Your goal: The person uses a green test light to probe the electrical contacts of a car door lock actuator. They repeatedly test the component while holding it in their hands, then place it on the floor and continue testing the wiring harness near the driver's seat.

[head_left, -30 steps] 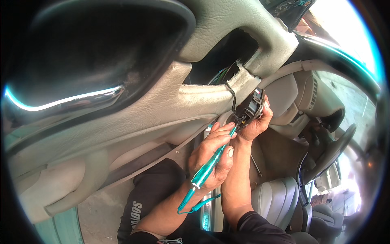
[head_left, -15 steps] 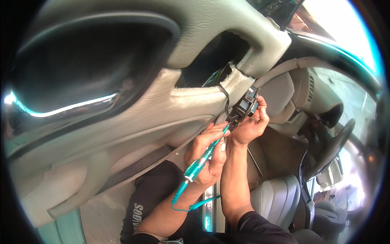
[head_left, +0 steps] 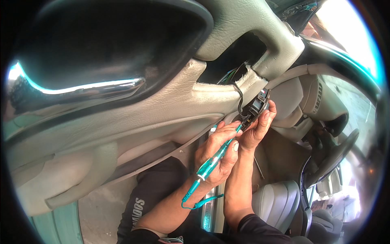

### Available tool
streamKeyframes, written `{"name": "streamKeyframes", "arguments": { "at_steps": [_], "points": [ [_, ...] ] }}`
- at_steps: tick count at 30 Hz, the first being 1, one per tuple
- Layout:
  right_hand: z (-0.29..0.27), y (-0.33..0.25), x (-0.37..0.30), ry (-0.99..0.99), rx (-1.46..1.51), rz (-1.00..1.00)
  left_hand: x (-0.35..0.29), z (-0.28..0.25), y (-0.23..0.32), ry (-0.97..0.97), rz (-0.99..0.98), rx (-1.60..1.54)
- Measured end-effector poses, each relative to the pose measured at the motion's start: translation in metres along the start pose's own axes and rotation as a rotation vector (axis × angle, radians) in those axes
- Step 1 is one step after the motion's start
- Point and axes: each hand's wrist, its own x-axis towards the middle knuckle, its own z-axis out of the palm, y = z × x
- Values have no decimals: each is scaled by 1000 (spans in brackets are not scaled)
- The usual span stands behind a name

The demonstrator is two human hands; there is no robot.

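A teal see-through circuit tester with a coiled teal cord lies slanted in my left hand, the fingers and thumb closed round it. Its upper tip reaches the lower end of a black switch module; whether it touches a contact is too small to tell. That module rests in my right hand, whose fingers curl behind its far side. Dark wires run from the module up to an opening in the beige door panel.
The opening in the armrest has torn, rough edges and wires inside. At right are a grey seat, a steering wheel and the dashboard. A dark-clothed leg is below the door.
The door, both hands, tester and switch module appear shifted to the right and slightly down in the view. Both grips look the same.
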Motion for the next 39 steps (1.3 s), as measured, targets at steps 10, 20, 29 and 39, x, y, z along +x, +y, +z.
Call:
{"name": "streamKeyframes", "arguments": {
  "at_steps": [10, 20, 29, 39],
  "points": [
    [0, -2, -2, -75, 47, 0, 0, 1, -3, 11, 0, -17],
    [-4, 1, -7, -140, 37, -20, -2, 2, -8, 102, -15, -80],
    [5, -1, -9, -75, 19, 10, -4, 3, -11, 60, -19, -102],
    [1, 1, -1, -31, 21, -63, -2, 3, -9, 81, -44, -125]
  ]
}}
